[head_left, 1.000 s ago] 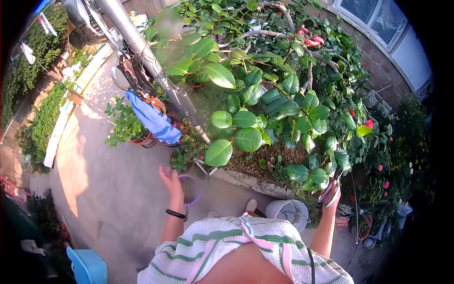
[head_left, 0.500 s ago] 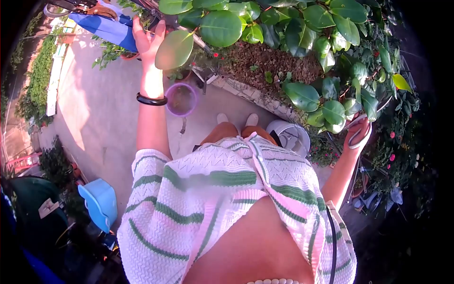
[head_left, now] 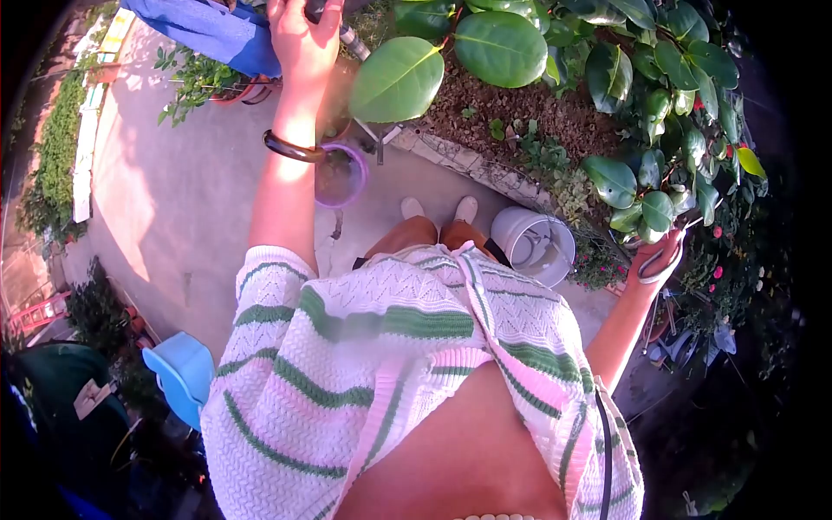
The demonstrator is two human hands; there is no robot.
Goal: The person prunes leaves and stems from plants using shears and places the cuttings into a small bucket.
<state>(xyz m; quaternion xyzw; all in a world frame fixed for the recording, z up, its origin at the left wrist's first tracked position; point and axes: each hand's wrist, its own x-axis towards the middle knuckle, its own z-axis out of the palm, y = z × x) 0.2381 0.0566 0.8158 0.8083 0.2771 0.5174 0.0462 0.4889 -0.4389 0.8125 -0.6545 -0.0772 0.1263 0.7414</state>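
Observation:
My left hand [head_left: 303, 43] is raised at the top edge, a dark bracelet [head_left: 293, 147] on its wrist. Its thumb stands apart from the fingers, whose tips are cut off by the frame; nothing held shows. Large glossy leaves [head_left: 399, 80] of a shrub hang just right of it, and blue cloth [head_left: 208, 39] is close on its left. Over at the right, my right hand [head_left: 654, 260] is closed on scissors [head_left: 648, 276] with pale loop handles. A thin tip pokes out above the fingers, beside the lower leaves [head_left: 656, 211] of the shrub.
A raised soil bed [head_left: 485, 104] with a stone edge [head_left: 472, 166] runs under the shrub. A white bucket [head_left: 533, 247] stands by my feet and a purple-rimmed tub [head_left: 360, 178] lies left of them. A blue plastic basin [head_left: 180, 373] is at the lower left.
My left hand has moved up and to the right, to the frame's top edge. The big leaf no longer overlaps my wrist. My right hand stays by the lower leaves with the scissors.

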